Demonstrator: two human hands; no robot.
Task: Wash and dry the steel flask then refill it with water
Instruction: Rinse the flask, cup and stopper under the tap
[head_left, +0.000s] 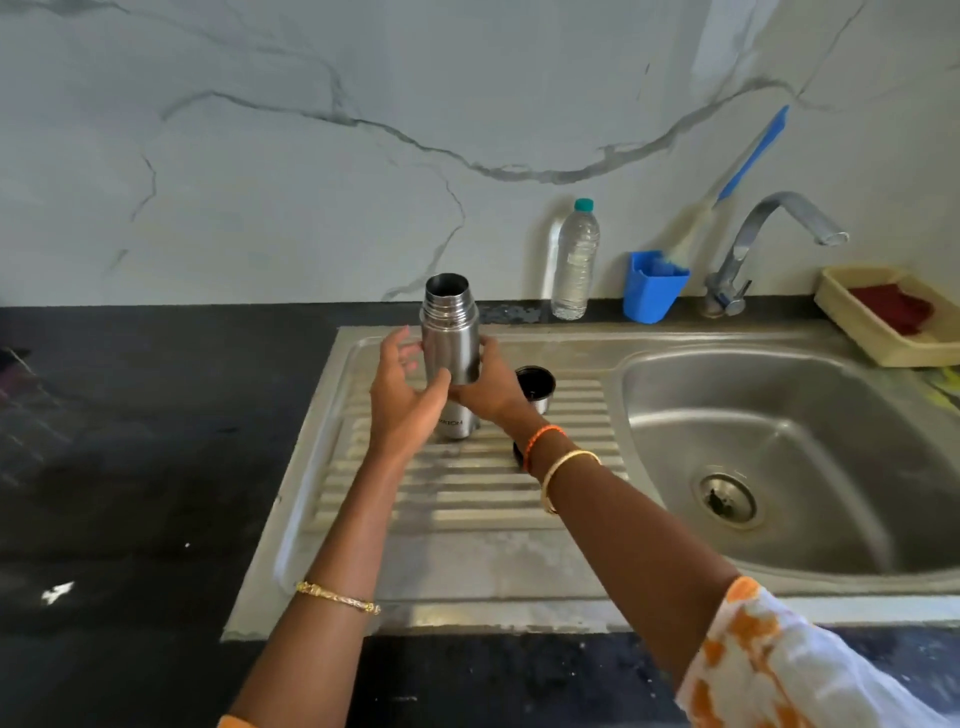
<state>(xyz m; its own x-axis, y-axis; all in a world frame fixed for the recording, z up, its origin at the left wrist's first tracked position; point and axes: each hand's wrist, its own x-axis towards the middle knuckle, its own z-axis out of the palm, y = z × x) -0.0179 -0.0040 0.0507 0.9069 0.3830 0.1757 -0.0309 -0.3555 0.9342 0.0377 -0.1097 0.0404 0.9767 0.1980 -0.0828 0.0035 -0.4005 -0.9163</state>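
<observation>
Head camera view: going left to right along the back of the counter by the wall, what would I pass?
Steel flask, held upright with its top open → clear plastic water bottle → blue cup with a brush in it → tap → cream tray with a red cloth.

Silver flask (450, 332), blue cup (652, 291), black counter (130, 441), white-and-orange patterned sleeve (769, 660), grey-veined marble wall (311, 156)
</observation>
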